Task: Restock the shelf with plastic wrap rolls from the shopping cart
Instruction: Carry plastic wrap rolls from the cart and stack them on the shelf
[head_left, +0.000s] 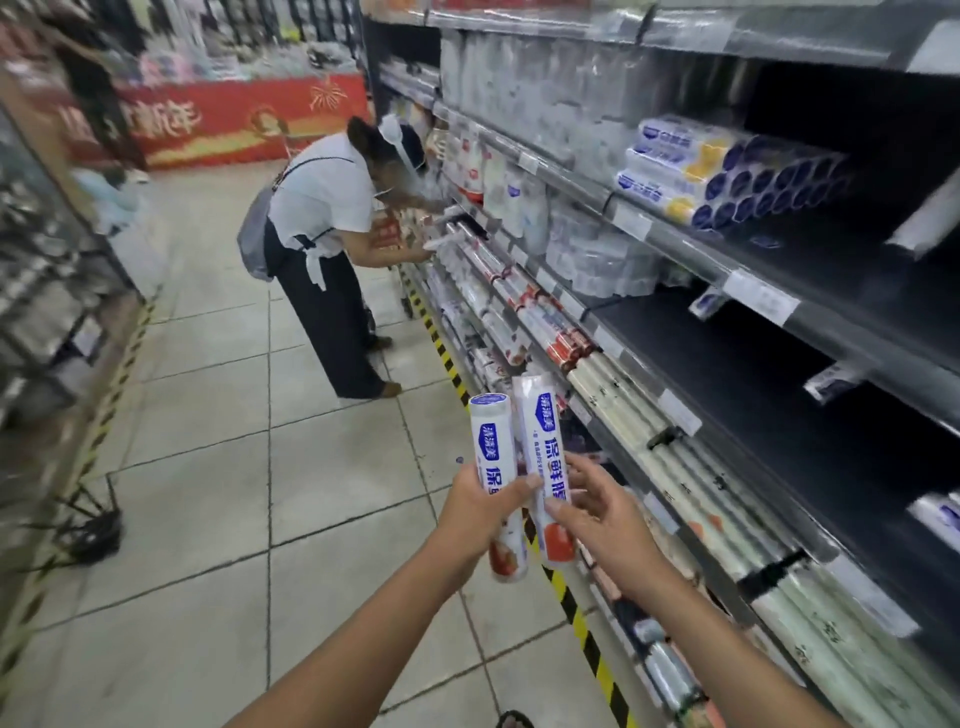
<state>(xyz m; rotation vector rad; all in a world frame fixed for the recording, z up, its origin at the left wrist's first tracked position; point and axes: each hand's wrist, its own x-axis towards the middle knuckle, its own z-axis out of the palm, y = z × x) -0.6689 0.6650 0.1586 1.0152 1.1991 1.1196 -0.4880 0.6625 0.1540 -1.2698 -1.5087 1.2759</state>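
- Holding two plastic wrap rolls upright and side by side, just below centre in the head view: the left hand (480, 512) is wrapped round the left roll (492, 447), thumb across the front.
- The right hand (602, 514) pinches the right roll (540, 441) between thumb and forefinger. My guess is it's peeling that one off the pair so it can go in on its own.
- The shelf (737, 374) at 3 o'clock has a bare dark stretch, probably where these belong.
- At 11 o'clock another person (317, 208) bends over the same shelving.
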